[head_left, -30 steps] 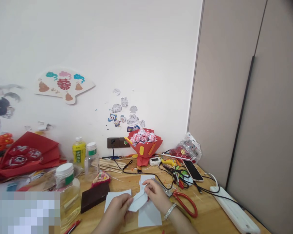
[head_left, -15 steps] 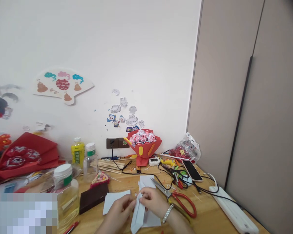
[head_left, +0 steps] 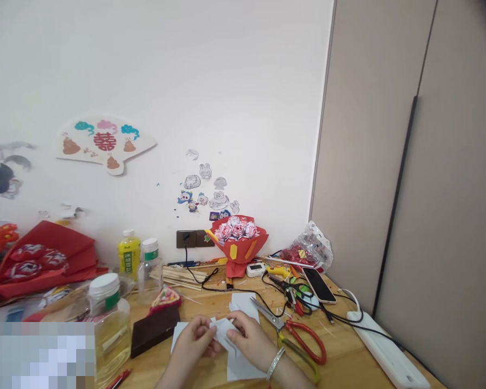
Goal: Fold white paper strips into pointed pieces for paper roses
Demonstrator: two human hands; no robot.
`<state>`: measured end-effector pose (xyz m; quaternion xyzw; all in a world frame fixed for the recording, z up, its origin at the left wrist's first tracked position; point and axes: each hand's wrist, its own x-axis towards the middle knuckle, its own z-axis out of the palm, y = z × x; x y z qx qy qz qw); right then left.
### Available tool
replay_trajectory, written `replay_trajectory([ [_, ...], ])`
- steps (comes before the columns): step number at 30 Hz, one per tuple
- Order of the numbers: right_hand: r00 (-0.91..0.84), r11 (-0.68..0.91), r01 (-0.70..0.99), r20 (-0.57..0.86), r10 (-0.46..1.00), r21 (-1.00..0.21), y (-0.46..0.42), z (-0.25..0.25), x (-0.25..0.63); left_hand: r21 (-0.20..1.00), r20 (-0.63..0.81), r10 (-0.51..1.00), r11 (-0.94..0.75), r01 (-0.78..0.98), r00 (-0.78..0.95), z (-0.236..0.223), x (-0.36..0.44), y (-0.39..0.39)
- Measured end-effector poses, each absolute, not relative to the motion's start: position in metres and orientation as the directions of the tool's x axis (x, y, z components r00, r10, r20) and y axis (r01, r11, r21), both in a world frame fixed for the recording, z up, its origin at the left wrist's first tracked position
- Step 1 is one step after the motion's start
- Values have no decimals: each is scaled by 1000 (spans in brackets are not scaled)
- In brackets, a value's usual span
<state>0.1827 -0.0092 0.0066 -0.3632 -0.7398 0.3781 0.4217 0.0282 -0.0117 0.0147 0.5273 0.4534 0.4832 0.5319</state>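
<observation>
Nearest us, a red pen lies on the bench at the left, by a white-lidded jar. At the middle, our left hand pinches the left part of a folded white paper between thumb and fingers, and our right hand, its wrist in a bracelet, grips it from the right; both are nearly closed. We hold it above loose white sheets. Right of our hands lie scissors; left, a dark box. Farther right lies a phone. At the far side, a red-wrapped bouquet stands before the wall.
</observation>
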Motion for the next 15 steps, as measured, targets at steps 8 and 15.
replay_trajectory([
  [8,-320,246,36,222,921,-969,9,-6,187,982,-22,995,40,-183,100,5,20,-1],
  [15,-370,209,5,192,909,-978,3,3,190,994,-56,994,64,-88,90,-6,18,4],
])
